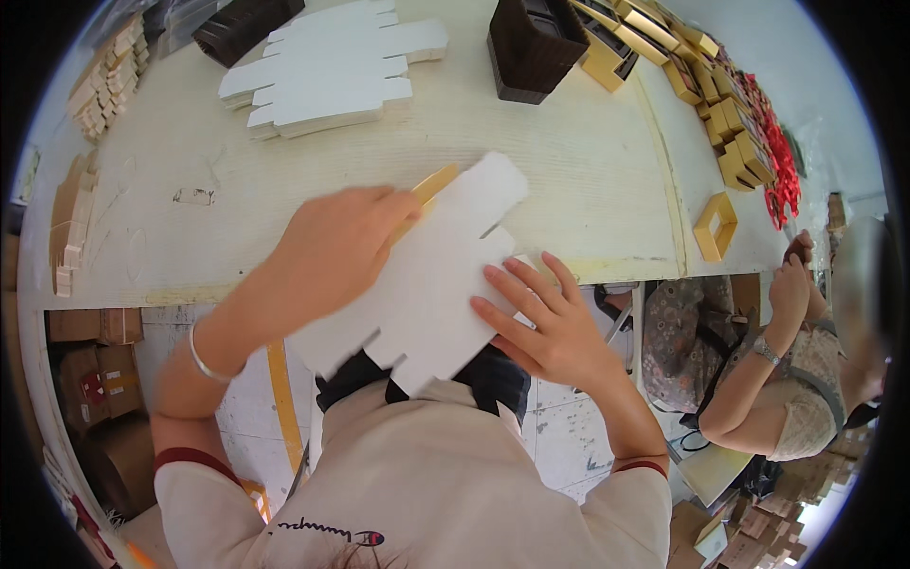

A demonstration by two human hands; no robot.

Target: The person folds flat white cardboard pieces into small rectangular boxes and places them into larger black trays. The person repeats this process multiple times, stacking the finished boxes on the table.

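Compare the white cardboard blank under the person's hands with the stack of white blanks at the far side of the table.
The white cardboard blank is a single sheet, overhanging the near edge of the table; the stack of white blanks is many sheets, lying fully on the table. The single blank is touched by the left hand and right hand; the stack is untouched. Both are white, flat, with notched tab edges.

The left hand (336, 251) is smeared by motion blur, so its fingers cannot be told apart. It hides most of a gold strip (431, 187). The white die-cut card (427, 280) is blurred along its lower notched edge. A co-worker's hands (794, 275) sit near the rim, too small to read.
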